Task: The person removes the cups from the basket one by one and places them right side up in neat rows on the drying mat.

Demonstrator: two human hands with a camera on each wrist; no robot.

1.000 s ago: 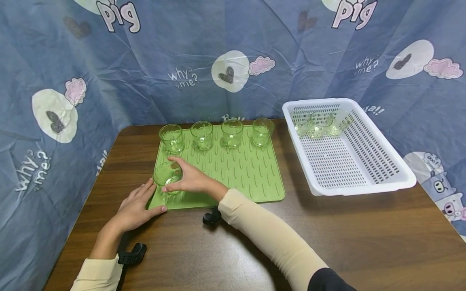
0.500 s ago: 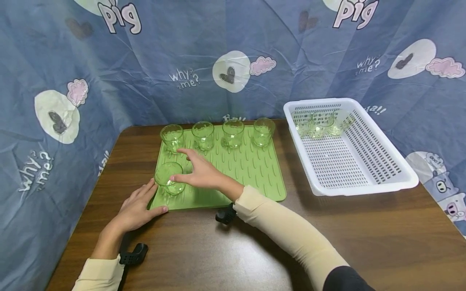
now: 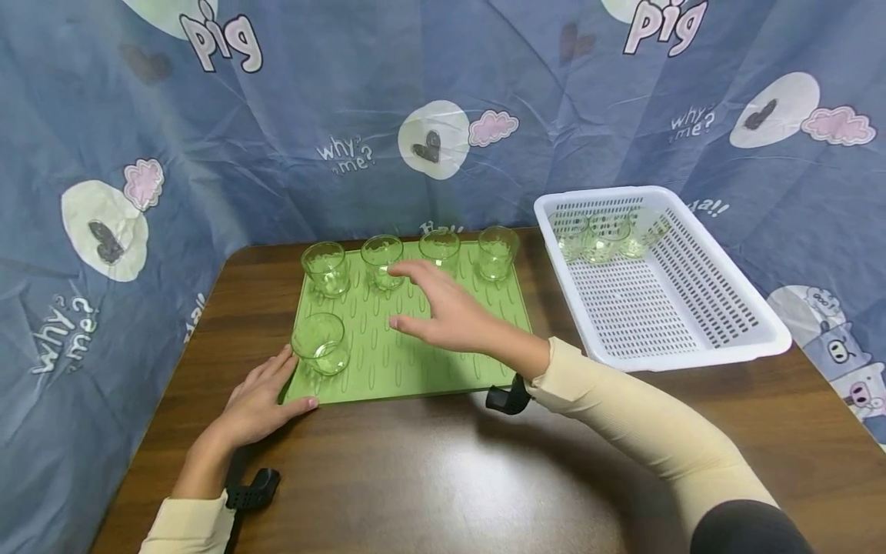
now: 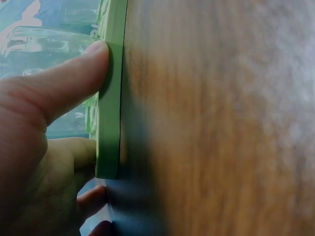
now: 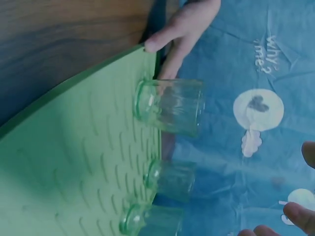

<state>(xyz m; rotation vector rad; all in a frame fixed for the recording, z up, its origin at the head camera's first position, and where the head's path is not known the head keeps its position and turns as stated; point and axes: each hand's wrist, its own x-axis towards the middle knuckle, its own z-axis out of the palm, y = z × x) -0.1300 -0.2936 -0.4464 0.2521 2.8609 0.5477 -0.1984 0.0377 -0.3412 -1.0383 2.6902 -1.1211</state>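
Observation:
My left hand [image 3: 256, 404] rests at the near left corner of the green ribbed mat [image 3: 429, 362]; in the left wrist view its thumb [image 4: 81, 73] lies on the mat's edge. Just beyond those fingers a clear glass cup [image 3: 321, 346] stands upright on the mat. My right hand [image 3: 453, 312] hovers over the middle of the mat, fingers parted and holding nothing. Along the mat's back edge stands a row of glass cups: one at the far left [image 3: 327, 271], two in the middle and one at the right [image 3: 496, 254]. The right hand partly covers the middle ones.
A white perforated basket [image 3: 692, 362] sits to the right of the mat, with several glass cups [image 3: 609, 238] at its back end. The brown wooden table [image 3: 415, 477] ends against a blue printed cloth [image 3: 291, 92] behind and at the left.
My right hand has let go of the front left cup and moved right, over the mat's middle. The cup stays where it was released. My left hand has stayed at the corner.

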